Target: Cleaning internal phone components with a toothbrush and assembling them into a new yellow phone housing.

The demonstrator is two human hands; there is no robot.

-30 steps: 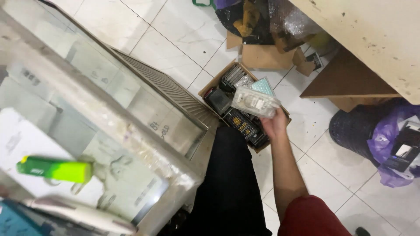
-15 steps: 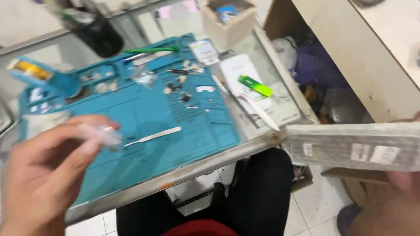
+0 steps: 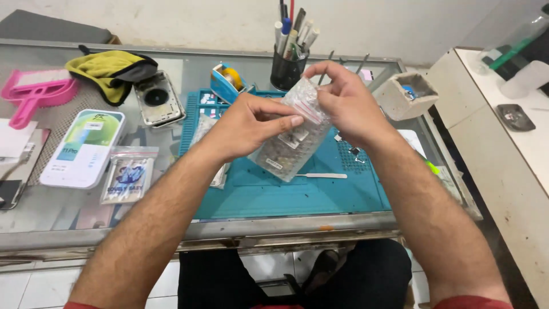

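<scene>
Both my hands hold a clear zip bag (image 3: 293, 142) with a red seal strip, filled with small parts, above the teal work mat (image 3: 286, 189). My left hand (image 3: 247, 126) pinches the bag's top edge from the left. My right hand (image 3: 342, 103) grips the top from the right, fingers curled over the seal. The bag hangs tilted, its lower end just over the mat near a metal spudger (image 3: 322, 175).
On the glass table: a white phone box (image 3: 84, 147), a small printed bag (image 3: 128, 174), a phone back housing (image 3: 157, 98), a yellow cloth (image 3: 108, 67), a pink brush (image 3: 37, 94), a tape dispenser (image 3: 229, 80), a tool cup (image 3: 287, 68), a concrete pot (image 3: 407, 94). A white counter (image 3: 509, 154) stands at the right.
The view swung from a box on the floor up to the table. My right hand brought the bag over the mat, and my left hand has joined it on the bag's top.
</scene>
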